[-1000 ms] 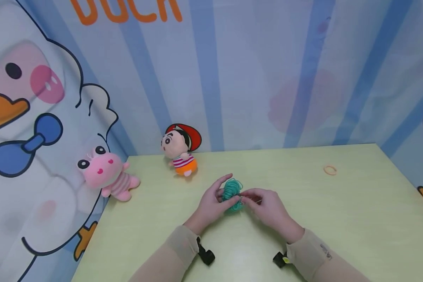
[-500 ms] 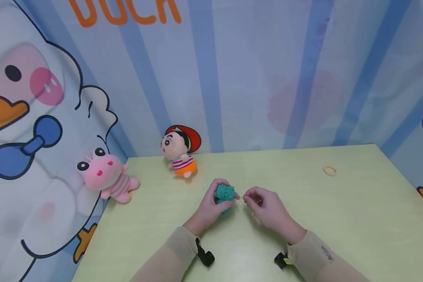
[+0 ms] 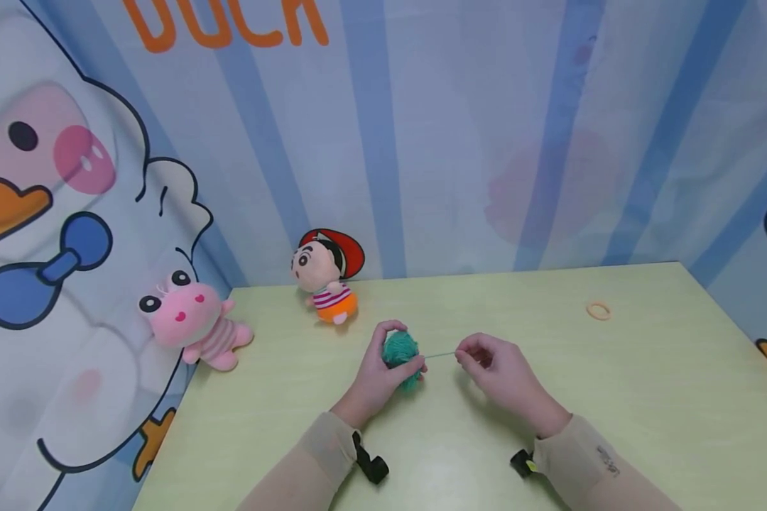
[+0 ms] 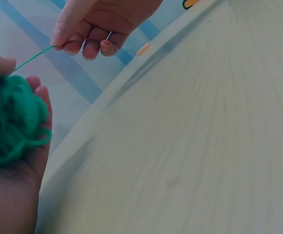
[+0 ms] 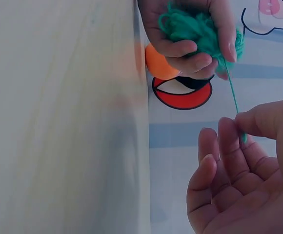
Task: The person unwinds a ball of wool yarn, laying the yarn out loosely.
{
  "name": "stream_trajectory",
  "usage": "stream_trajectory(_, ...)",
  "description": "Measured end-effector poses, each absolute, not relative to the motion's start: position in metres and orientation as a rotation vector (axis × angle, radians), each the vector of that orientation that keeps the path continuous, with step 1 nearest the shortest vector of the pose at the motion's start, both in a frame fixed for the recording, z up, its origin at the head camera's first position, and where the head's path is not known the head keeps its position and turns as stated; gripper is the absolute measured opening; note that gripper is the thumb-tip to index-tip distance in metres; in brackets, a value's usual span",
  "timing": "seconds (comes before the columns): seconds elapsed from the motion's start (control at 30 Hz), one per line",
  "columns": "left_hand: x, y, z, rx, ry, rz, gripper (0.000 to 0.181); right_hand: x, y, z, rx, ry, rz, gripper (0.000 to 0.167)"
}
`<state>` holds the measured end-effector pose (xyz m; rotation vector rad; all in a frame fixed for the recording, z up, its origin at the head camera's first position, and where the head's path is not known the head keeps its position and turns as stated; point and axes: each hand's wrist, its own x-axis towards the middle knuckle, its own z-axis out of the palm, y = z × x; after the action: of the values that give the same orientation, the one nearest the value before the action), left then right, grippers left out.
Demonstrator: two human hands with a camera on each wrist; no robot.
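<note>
My left hand (image 3: 372, 376) holds a ball of green yarn (image 3: 400, 348) a little above the table, fingers curled round it and thumb across its front. From the ball a thin strand of yarn (image 3: 439, 355) runs taut to my right hand (image 3: 503, 372). The strand's end is pinched between that hand's thumb and index finger; in the right wrist view a short green tail (image 5: 244, 138) sticks out past the thumb. The other right fingers (image 5: 200, 183) are loosely bent, holding nothing. Part of the yarn ball (image 4: 17, 117) is hidden by the left hand.
A pink plush toy (image 3: 192, 316) leans at the table's left edge. Behind the left hand stands a doll (image 3: 335, 298) with a red cap and orange shorts. A small orange ring (image 3: 598, 311) lies at the back right of the pale table (image 3: 677, 397). Printed curtains hang behind.
My right hand has moved right, away from the yarn ball, drawing the strand out longer. The left hand has shifted slightly left with the ball and turned it.
</note>
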<state>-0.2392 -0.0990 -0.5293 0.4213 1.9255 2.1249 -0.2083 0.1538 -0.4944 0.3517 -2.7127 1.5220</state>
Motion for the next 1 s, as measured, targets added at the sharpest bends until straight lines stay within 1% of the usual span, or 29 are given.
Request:
stream_trajectory(0.03, -0.239, -0.099, -0.530, 0.413, 1.917, 2.127, 0.065, -0.208, 0.155, -0.494, 0.357, -2.709, 1.521, 0.013)
stream_trajectory(0.1, -0.239, -0.099, -0.530, 0.413, 1.906, 2.122, 0.066, -0.209, 0.157, -0.493, 0.370, -2.694, 1.517, 0.012)
stream_trajectory(0.23, -0.240, -0.099, -0.530, 0.465, 1.932, 2.101, 0.048, -0.211, 0.163, -0.493, 0.376, -2.668, 1.503, 0.010)
stream_trajectory(0.3, -0.240, -0.099, -0.529, 0.487, 1.949, 2.096, 0.044, -0.212, 0.167, -0.494, 0.361, -2.664, 1.493, 0.010)
stream_trajectory(0.47, -0.239, -0.099, -0.528, 0.527, 1.865, 2.123, 0.048, -0.213, 0.178, -0.495, 0.320, -2.678, 1.459, 0.012)
stream_trajectory(0.67, -0.239, -0.101, -0.528, 0.458, 1.939, 2.109, 0.039, -0.212, 0.191, -0.495, 0.285, -2.699, 1.430, 0.011)
stream_trajectory(0.77, -0.240, -0.101, -0.530, 0.408, 2.017, 2.077, 0.044, -0.209, 0.196, -0.492, 0.283, -2.702, 1.427, 0.012)
stream_trajectory(0.93, -0.239, -0.101, -0.528, 0.434, 1.968, 2.083, 0.055, -0.207, 0.198, -0.487, 0.302, -2.682, 1.440, 0.012)
stream_trajectory(1.0, -0.238, -0.101, -0.527, 0.468, 1.907, 2.101, 0.057, -0.207, 0.199, -0.487, 0.305, -2.683, 1.433, 0.011)
